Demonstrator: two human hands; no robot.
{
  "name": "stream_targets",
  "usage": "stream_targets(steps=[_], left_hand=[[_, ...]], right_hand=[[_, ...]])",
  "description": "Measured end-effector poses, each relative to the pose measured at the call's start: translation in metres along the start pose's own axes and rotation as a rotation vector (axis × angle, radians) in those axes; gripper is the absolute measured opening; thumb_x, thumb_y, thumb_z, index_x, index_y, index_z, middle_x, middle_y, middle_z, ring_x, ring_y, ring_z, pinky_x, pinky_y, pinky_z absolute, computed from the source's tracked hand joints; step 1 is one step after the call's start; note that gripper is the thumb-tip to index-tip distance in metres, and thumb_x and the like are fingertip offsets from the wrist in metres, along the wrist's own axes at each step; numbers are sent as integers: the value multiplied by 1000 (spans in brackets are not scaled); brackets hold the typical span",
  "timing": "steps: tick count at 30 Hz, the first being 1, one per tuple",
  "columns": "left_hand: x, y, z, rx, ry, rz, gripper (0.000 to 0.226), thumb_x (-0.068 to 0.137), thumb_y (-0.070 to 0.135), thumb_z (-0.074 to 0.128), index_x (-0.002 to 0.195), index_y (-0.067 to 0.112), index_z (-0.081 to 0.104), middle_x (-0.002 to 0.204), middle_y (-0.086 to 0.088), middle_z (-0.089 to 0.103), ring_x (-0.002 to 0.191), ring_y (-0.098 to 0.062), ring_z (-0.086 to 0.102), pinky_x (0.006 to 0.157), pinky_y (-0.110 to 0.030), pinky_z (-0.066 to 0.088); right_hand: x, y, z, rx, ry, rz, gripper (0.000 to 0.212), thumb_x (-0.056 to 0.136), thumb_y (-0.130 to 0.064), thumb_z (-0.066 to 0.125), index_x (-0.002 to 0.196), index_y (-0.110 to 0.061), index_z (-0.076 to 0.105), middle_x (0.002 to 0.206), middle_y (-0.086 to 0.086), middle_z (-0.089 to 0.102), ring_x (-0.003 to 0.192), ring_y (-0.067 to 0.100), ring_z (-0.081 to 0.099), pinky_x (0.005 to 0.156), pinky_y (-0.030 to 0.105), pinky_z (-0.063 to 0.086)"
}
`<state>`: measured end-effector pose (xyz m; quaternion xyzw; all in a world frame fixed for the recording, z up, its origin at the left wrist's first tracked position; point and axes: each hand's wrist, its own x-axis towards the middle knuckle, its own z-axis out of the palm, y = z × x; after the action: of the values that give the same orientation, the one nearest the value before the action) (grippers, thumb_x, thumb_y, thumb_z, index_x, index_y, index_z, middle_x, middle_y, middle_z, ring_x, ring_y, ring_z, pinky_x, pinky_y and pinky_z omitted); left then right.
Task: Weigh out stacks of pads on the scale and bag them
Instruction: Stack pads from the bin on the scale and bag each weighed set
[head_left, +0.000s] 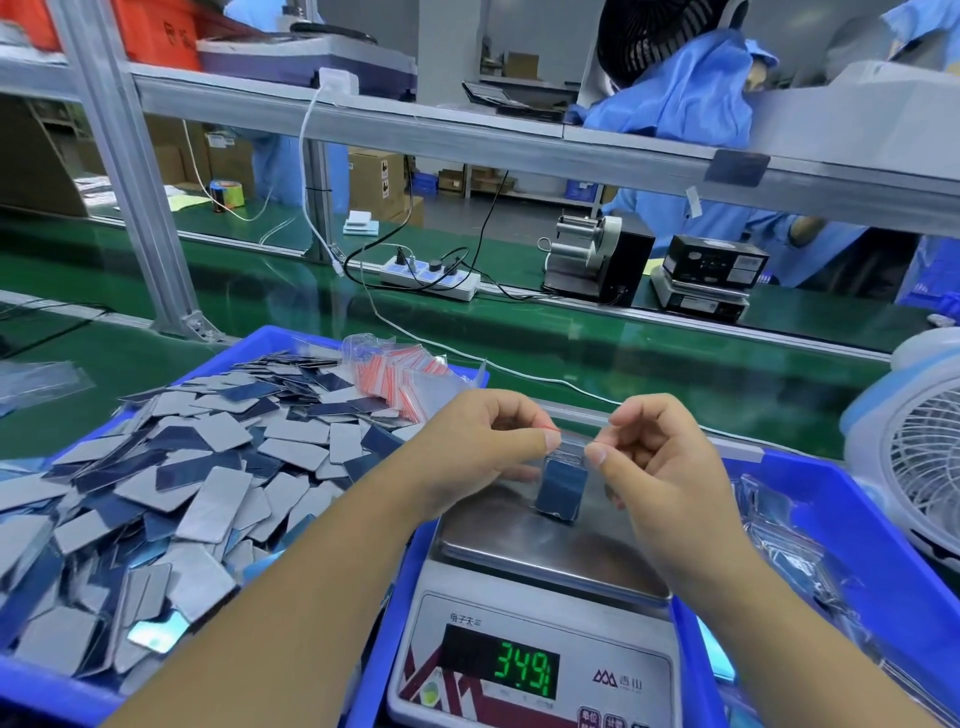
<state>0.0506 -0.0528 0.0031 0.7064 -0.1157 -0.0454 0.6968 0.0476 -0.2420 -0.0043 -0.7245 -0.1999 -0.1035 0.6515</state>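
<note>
Grip: the left hand (493, 441) and right hand (654, 452) each pinch a top corner of a small clear bag (566, 467) between thumb and forefinger, the other fingers curled in.
Bag: it hangs between the two hands above the scale (540, 597), its lower end on or just over the steel pan; contact cannot be told.
Stack of pads: a dark blue stack of pads (563, 491) sits inside the bag, upright and slightly tilted, over the middle of the scale's pan.
Scale: it stands between the two blue trays, and its green display (522, 667) reads 349, with a further mark after the 9 that is unclear.
Loose pads: a heap of grey and dark blue loose pads (156, 483) fills the left blue tray (47, 691), left of the scale.
Empty bags: a bundle of red-striped zip bags (400, 374) lies at the far end of that tray, beyond the scale's left side.
Filled bags: clear filled bags (779, 545) lie in the right blue tray (852, 499), right of the scale.
Fan: a white fan (914, 467) stands right of that tray.
</note>
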Motion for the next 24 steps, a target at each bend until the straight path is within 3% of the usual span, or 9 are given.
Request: stream_targets(steps=[3, 7, 11, 15, 19, 24], left_hand=[[1, -2, 1, 65, 28, 30, 6, 76, 25, 73, 76, 19, 72, 81, -8, 65, 81, -22, 61, 92, -51, 56], [2, -4, 3, 138, 43, 50, 5, 76, 28, 70, 76, 23, 71, 75, -1, 61, 71, -16, 53, 76, -37, 48], [0, -3, 6, 141, 15, 54, 6, 76, 26, 69, 76, 21, 71, 72, 0, 61, 70, -14, 54, 72, -31, 47], [-1, -1, 9, 188, 18, 114, 9, 77, 25, 70, 77, 17, 72, 87, -22, 68, 76, -19, 57, 75, -41, 50], [0, -2, 7, 213, 6, 193, 4, 79, 23, 69, 77, 20, 71, 83, 0, 68, 78, -15, 59, 79, -39, 52], [2, -4, 5, 197, 16, 199, 5, 78, 23, 69, 75, 26, 71, 82, 6, 68, 78, -13, 59, 79, -36, 51]], right_hand=[[0, -1, 0, 14, -14, 10, 25, 76, -18, 69, 88, -37, 59, 76, -3, 63, 64, 13, 54, 58, 27, 44], [-2, -1, 4, 55, -35, 64, 24, 74, -17, 69, 89, -35, 62, 76, -3, 66, 62, 12, 55, 54, 25, 45], [-3, -2, 3, 61, -38, 56, 27, 77, -9, 71, 87, -32, 62, 75, -3, 66, 64, 11, 56, 56, 21, 46], [-2, -3, 5, 81, -40, 55, 26, 73, -14, 70, 84, -36, 62, 73, -3, 65, 63, 10, 56, 55, 18, 45], [-1, -4, 6, 111, -42, 62, 24, 72, -14, 71, 85, -32, 62, 71, -1, 66, 62, 9, 57, 53, 18, 44], [-3, -7, 2, 106, -33, 52, 27, 76, -8, 72, 88, -30, 62, 68, 0, 65, 56, 11, 52, 51, 25, 44]])
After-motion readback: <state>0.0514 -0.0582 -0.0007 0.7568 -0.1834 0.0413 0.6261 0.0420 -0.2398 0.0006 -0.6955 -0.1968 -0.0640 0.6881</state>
